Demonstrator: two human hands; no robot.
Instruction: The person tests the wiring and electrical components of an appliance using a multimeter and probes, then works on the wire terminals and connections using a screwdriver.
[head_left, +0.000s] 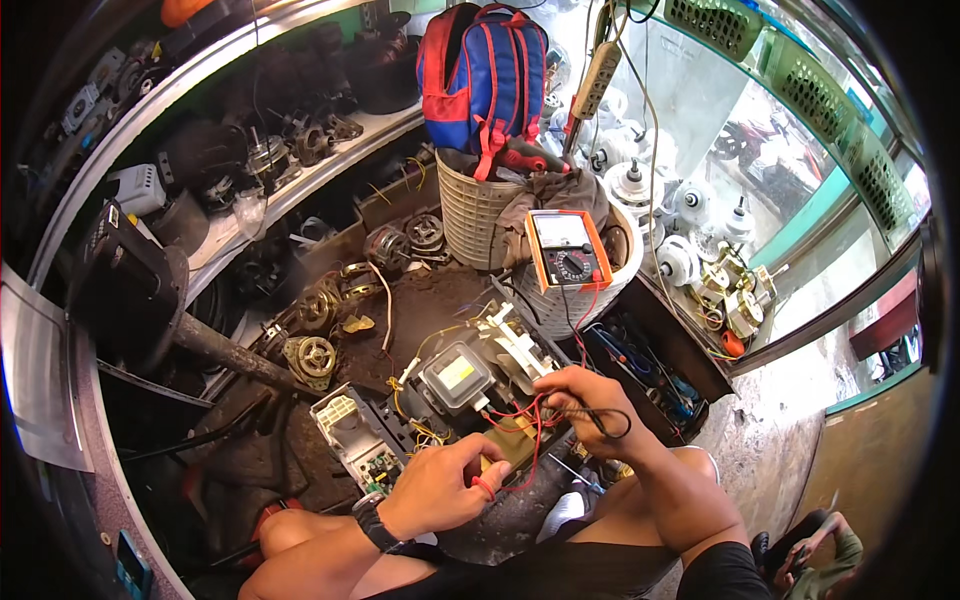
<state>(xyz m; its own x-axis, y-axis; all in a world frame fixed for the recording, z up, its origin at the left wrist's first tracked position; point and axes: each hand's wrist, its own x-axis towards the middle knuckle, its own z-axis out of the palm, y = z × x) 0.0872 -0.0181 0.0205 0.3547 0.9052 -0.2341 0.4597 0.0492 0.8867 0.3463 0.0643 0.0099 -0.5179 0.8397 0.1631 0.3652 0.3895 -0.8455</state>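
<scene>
You're probing the transformer (455, 378) on the floor: left hand (440, 490) pinching the red lead (484, 488), right hand (580, 395) pinching the black probe (598, 420). I'd guess you're mid-test, so next you're steadying both tips and checking the multimeter (566, 250).

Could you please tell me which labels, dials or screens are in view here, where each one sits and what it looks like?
Analog multimeter: propped on the white basket, upper centre; orange case, pale meter face above a black dial.
Label: on the grey metal block above the hands; pale rectangle, print too small to tell.
Small device: lower left edge; blue-green screen-like face, blurred.
</scene>
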